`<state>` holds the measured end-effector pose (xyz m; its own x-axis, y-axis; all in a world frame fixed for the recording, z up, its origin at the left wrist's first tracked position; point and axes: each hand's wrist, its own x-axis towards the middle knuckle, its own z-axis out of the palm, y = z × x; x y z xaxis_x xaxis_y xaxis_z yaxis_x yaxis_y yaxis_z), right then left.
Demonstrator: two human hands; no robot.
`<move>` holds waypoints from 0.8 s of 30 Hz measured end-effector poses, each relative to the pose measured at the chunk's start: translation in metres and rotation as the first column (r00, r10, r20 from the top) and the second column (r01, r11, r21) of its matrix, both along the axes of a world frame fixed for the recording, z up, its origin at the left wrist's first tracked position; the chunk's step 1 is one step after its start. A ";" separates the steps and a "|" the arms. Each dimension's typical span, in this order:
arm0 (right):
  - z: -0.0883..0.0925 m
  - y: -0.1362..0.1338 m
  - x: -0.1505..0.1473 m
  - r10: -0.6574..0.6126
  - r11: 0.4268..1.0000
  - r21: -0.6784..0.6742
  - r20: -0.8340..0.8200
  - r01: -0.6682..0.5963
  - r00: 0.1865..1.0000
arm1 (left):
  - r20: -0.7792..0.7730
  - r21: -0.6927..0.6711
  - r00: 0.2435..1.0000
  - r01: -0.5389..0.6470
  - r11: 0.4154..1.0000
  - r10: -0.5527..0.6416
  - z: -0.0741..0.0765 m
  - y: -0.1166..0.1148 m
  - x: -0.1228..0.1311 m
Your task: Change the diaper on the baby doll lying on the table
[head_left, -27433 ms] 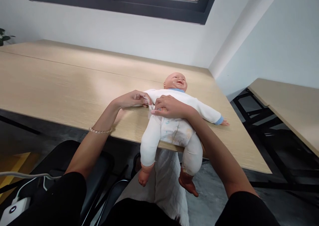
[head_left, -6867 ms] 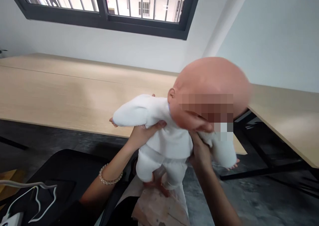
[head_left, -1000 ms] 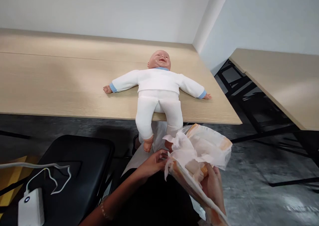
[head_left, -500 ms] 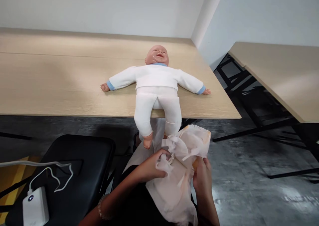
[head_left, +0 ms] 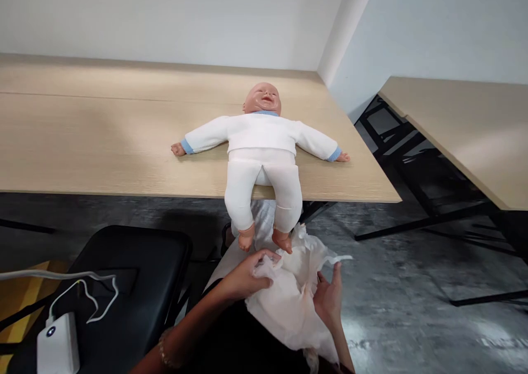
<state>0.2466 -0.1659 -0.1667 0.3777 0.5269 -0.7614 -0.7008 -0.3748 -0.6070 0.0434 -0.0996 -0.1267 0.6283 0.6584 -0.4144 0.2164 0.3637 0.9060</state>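
Note:
My left hand (head_left: 251,278) is closed on the near left edge of a crumpled white disposable diaper (head_left: 284,302), thumb and fingers gripping its thin material. The diaper hangs loosely over my lap, with faint orange edging. At its right side, my right hand (head_left: 329,300) is open, thumb raised beside a white strip of the diaper and palm turned toward it; some fingers are partly hidden. Just beyond the diaper, a baby doll (head_left: 263,135) lies on its back on the table, arms spread. It wears a white top with blue cuffs and white leggings, and its bare feet hang over the edge.
The doll lies near the right end of a wooden table (head_left: 103,143). To my left, a black chair (head_left: 136,302) carries a white power bank (head_left: 58,344) with a cable (head_left: 82,276). Another table (head_left: 466,121) with black folding legs stands at right.
The diaper has dropped lower and loosened, its far flap no longer held up. My right hand has opened from its grip. The doll's other foot now shows. The view has tilted slightly up.

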 end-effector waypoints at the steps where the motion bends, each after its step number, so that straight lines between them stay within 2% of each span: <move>1: 0.003 -0.002 0.000 0.043 0.999 -0.008 -0.001 -0.043 0.999 | 0.015 -0.030 1.000 -0.008 1.000 0.009 -0.004 -0.002 0.004; 5: 0.005 -0.005 0.001 0.204 0.977 0.046 0.062 -0.207 0.977 | 0.053 -0.129 0.999 0.011 0.992 -0.005 -0.023 -0.004 0.014; 8: -0.004 -0.006 0.004 0.088 0.995 0.035 0.127 -0.093 0.988 | 0.112 -0.105 0.993 0.060 0.993 -0.048 -0.032 0.001 0.006; 10: -0.009 -0.005 0.007 -0.027 0.999 0.029 0.119 0.024 0.993 | 0.139 -0.103 0.987 0.098 0.990 -0.083 -0.037 0.007 -0.009; 12: -0.009 -0.003 0.009 -0.079 0.996 0.039 0.084 0.076 0.993 | 0.145 -0.140 0.985 0.117 0.983 -0.097 -0.043 0.015 -0.027; 15: 0.000 0.001 0.007 0.002 0.997 0.070 0.100 -0.009 0.995 | 0.116 -0.207 0.993 0.059 0.977 -0.035 -0.053 0.025 -0.051; 17: 0.006 0.003 0.003 0.080 0.991 0.094 0.158 -0.095 0.984 | 0.076 -0.208 0.997 0.002 0.978 0.014 -0.057 0.030 -0.055; 20: 0.008 0.002 -0.002 0.134 0.983 0.093 0.244 -0.161 0.960 | 0.041 -0.101 0.997 -0.058 0.993 0.062 -0.055 0.032 -0.041; 22: 0.006 0.001 -0.002 0.133 0.983 0.079 0.327 -0.167 0.936 | 0.024 0.045 0.997 -0.078 0.996 0.077 -0.050 0.027 -0.022; 24: 0.007 0.000 0.001 0.129 0.981 0.075 0.451 -0.182 0.883 | -0.009 0.229 0.996 -0.087 0.970 0.091 -0.047 0.021 0.000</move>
<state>0.2472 -0.1654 -0.1601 0.5674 0.6781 -0.4671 -0.2878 -0.3681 -0.8841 0.0431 -0.0791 -0.1733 0.5562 0.7898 -0.2584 0.2111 0.1664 0.9632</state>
